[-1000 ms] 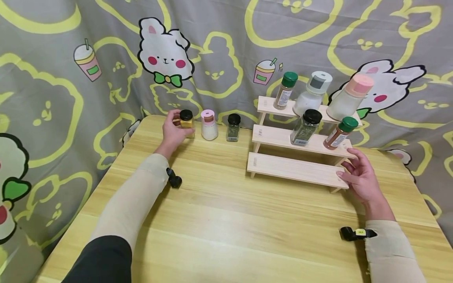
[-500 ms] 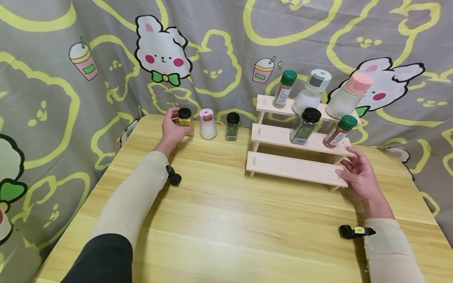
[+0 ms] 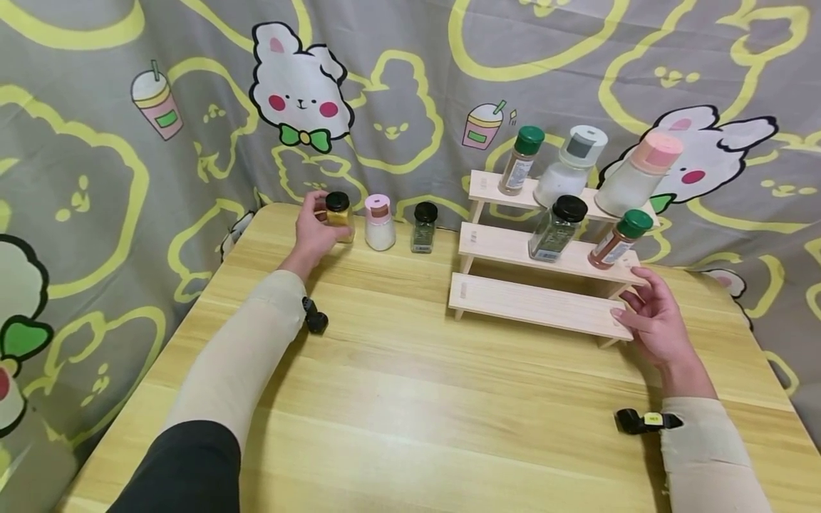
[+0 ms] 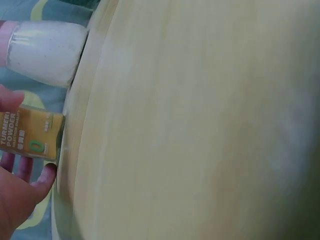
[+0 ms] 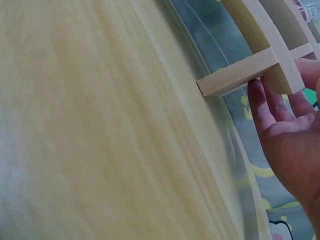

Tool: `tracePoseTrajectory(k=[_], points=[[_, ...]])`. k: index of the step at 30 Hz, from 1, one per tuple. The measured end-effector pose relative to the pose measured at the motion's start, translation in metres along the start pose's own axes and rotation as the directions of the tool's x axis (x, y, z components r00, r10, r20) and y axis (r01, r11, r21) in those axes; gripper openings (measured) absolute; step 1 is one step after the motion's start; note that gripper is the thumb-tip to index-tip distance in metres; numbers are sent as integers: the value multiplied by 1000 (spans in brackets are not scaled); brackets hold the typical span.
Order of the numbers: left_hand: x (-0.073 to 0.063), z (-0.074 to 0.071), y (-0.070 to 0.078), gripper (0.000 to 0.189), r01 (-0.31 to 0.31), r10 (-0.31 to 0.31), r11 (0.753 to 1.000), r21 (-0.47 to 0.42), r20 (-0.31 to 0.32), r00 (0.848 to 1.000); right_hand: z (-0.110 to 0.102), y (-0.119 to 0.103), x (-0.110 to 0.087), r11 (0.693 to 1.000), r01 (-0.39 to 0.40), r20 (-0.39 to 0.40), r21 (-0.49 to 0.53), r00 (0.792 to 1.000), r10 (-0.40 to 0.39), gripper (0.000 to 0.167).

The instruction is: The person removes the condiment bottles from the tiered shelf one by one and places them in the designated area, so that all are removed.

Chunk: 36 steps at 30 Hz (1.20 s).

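Note:
At the table's back left, my left hand [image 3: 313, 236] grips a jar of turmeric powder [image 3: 338, 219] with a black lid, thumb on one side and fingers on the other. In the left wrist view the jar's orange label [image 4: 32, 132] shows, and its base is right at the tabletop. My right hand [image 3: 659, 329] holds the right end of a three-tier wooden rack [image 3: 539, 305]. Its thumb lies on the lowest board, and other fingers reach up to the middle board. The right wrist view shows fingertips against the underside of a board [image 5: 280, 75], beside a leg.
Right of the turmeric stand a pink-capped shaker [image 3: 380, 226] and a black-lidded herb jar [image 3: 423, 231]. The rack's middle tier bears another herb jar [image 3: 554, 235] and a green-lidded red spice jar [image 3: 614, 246]. Several containers stand on its top tier. A patterned curtain [image 3: 398, 142] hangs behind.

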<state>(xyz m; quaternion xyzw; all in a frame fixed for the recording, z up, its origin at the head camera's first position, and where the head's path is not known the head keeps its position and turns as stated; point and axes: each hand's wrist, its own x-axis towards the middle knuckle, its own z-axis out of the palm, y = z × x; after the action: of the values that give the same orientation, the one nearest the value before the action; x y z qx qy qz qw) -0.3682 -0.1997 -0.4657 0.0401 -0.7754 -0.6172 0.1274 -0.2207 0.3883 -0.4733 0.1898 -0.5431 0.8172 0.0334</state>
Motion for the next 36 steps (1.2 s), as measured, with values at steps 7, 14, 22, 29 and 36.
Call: tracePoseTrajectory(k=[7, 14, 22, 29, 36], points=[[-5, -5, 2, 87, 49, -49, 999, -6, -2, 999, -1, 0, 0, 1000, 1, 2, 3, 1000, -1, 81], [-12, -11, 4, 92, 73, -73, 997, 18, -13, 997, -2, 0, 0, 1000, 6, 19, 17, 1000, -6, 80], [-26, -15, 6, 93, 69, -69, 997, 27, -6, 998, -3, 1, 0, 1000, 2, 32, 13, 999, -2, 80], [-35, -14, 15, 93, 55, -55, 998, 25, -11, 998, -2, 0, -1, 1000, -4, 32, 5, 999, 4, 81], [-42, -14, 32, 92, 36, -36, 999, 6, -25, 999, -2, 0, -1, 1000, 2, 33, 1, 999, -2, 82]])
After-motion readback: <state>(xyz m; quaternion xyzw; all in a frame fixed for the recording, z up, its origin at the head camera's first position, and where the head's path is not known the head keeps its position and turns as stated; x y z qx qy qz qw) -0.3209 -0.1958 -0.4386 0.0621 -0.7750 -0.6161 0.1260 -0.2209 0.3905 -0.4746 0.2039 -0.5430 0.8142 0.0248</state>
